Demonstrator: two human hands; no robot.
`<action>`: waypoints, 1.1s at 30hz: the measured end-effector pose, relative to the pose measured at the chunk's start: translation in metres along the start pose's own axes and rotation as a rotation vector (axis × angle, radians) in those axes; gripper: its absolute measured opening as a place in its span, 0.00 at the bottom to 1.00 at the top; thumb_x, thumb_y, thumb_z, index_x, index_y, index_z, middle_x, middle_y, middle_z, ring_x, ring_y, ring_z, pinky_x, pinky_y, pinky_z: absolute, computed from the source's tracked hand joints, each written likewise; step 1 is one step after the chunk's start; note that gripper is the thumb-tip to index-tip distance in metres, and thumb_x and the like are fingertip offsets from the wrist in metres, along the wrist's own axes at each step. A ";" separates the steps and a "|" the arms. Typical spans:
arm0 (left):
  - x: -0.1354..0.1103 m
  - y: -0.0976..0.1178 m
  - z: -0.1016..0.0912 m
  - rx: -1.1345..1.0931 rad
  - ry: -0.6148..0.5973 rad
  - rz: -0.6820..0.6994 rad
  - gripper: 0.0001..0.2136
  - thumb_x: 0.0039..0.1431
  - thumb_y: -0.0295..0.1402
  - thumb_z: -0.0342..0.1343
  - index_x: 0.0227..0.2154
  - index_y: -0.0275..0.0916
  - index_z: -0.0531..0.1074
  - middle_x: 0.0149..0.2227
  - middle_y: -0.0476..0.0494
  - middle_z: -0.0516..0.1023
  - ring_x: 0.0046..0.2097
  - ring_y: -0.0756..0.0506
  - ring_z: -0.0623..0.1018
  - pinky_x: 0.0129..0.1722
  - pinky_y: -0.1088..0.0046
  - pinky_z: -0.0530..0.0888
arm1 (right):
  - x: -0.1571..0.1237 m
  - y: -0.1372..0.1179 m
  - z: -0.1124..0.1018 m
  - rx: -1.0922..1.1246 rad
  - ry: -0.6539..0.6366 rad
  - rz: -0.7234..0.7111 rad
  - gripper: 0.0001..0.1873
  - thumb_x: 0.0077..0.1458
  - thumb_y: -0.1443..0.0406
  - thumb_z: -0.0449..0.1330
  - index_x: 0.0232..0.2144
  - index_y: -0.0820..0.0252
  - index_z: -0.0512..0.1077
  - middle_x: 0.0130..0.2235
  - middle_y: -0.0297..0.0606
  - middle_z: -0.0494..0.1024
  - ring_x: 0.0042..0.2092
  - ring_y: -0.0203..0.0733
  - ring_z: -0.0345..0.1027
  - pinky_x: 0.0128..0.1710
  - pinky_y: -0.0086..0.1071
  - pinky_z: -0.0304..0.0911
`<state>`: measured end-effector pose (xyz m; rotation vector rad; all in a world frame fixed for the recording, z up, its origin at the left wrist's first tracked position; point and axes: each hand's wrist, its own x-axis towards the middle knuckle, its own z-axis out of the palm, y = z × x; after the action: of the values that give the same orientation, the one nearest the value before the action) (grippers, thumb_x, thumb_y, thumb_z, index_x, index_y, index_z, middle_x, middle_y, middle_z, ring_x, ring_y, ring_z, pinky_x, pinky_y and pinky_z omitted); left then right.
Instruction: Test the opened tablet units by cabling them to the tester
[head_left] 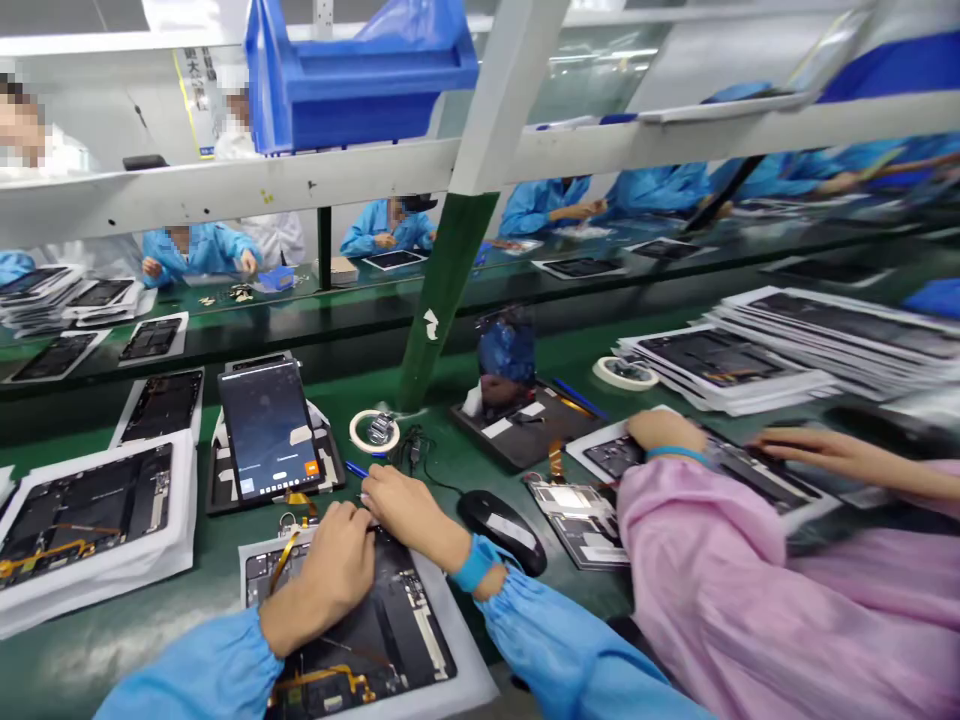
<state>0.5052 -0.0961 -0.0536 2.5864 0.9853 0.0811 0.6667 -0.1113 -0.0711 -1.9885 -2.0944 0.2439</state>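
An opened tablet, with its circuit board and amber ribbon cable exposed, is laid on a white sheet on the green desk, directly before the wearer. The left hand and right hand are held close together over its upper edge, fingers curled; whether anything is gripped cannot be told. A black computer mouse is placed just to the right, with a lit tablet in a black holder beyond. A co-worker's pink sleeves are seen at right.
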 end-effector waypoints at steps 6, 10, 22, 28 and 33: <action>0.012 -0.018 0.041 -0.061 0.164 0.075 0.11 0.67 0.24 0.47 0.39 0.35 0.75 0.41 0.39 0.74 0.45 0.42 0.71 0.48 0.62 0.73 | -0.002 0.002 -0.001 0.005 0.095 -0.027 0.11 0.68 0.70 0.50 0.37 0.64 0.72 0.42 0.50 0.74 0.48 0.52 0.65 0.45 0.41 0.63; 0.018 -0.024 0.044 -0.065 0.153 0.108 0.11 0.68 0.26 0.48 0.36 0.35 0.76 0.38 0.40 0.74 0.43 0.43 0.70 0.46 0.65 0.72 | -0.031 0.012 -0.019 0.180 0.136 -0.079 0.12 0.72 0.65 0.48 0.44 0.61 0.70 0.41 0.42 0.76 0.44 0.42 0.68 0.46 0.35 0.63; 0.024 -0.021 0.036 -0.025 0.079 0.045 0.14 0.71 0.33 0.44 0.40 0.36 0.75 0.41 0.40 0.75 0.44 0.43 0.71 0.46 0.64 0.69 | -0.113 0.040 -0.031 0.644 -0.147 0.072 0.11 0.66 0.61 0.57 0.40 0.59 0.79 0.38 0.38 0.77 0.41 0.40 0.69 0.43 0.32 0.59; 0.022 -0.012 0.025 0.018 0.003 -0.021 0.15 0.72 0.33 0.40 0.41 0.37 0.73 0.40 0.40 0.77 0.42 0.43 0.73 0.44 0.64 0.66 | -0.109 0.037 -0.032 0.714 -0.151 0.091 0.11 0.65 0.62 0.58 0.39 0.58 0.79 0.39 0.37 0.78 0.40 0.40 0.70 0.41 0.31 0.60; 0.021 -0.011 0.020 0.002 -0.008 -0.045 0.14 0.72 0.33 0.41 0.42 0.38 0.73 0.41 0.41 0.78 0.43 0.42 0.75 0.45 0.64 0.65 | -0.109 0.038 -0.032 0.761 -0.142 0.079 0.12 0.65 0.59 0.58 0.39 0.58 0.80 0.39 0.38 0.78 0.41 0.41 0.71 0.43 0.31 0.61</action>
<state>0.5176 -0.0815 -0.0780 2.5626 1.0408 0.0580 0.7168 -0.2195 -0.0580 -1.6019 -1.6221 1.0434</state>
